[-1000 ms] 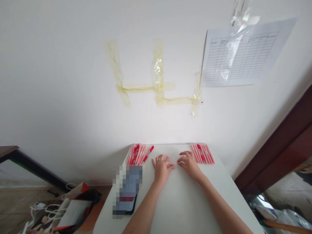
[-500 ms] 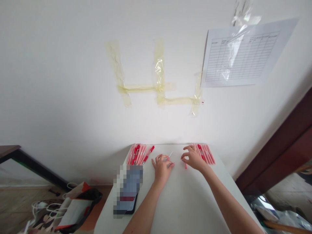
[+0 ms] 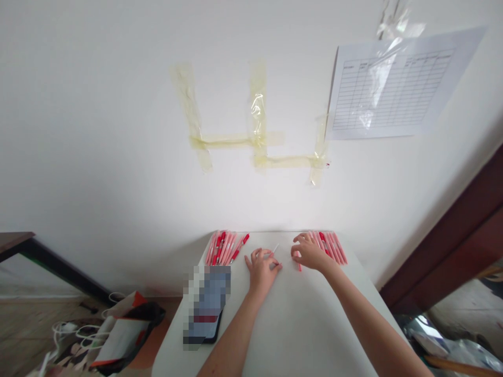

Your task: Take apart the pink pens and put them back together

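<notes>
My left hand point(image 3: 262, 268) rests low over the white tabletop point(image 3: 298, 324), fingers curled with thumb and fingertip together. A thin white stick-like pen part point(image 3: 276, 248) pokes out beyond those fingers; its lower end is hidden. To the right, my right hand point(image 3: 309, 253) is bent into a pinch above a short pink pen part point(image 3: 299, 267), whose upper end disappears behind the fingertips. A row of pink and red pens point(image 3: 225, 248) lies at the back left. More pens point(image 3: 333, 248) lie side by side at the back right, just beyond my right hand.
A phone point(image 3: 210, 309), blurred by pixels, lies at the table's left edge. Behind the table rises a white wall point(image 3: 129, 157) with yellowed tape point(image 3: 257, 115) and a taped printed sheet point(image 3: 389, 94). A bag with cables point(image 3: 121, 335) is on the floor at left.
My right hand has shifted slightly left and down, its fingers closing more over the pink pen part. The left hand stays almost still.
</notes>
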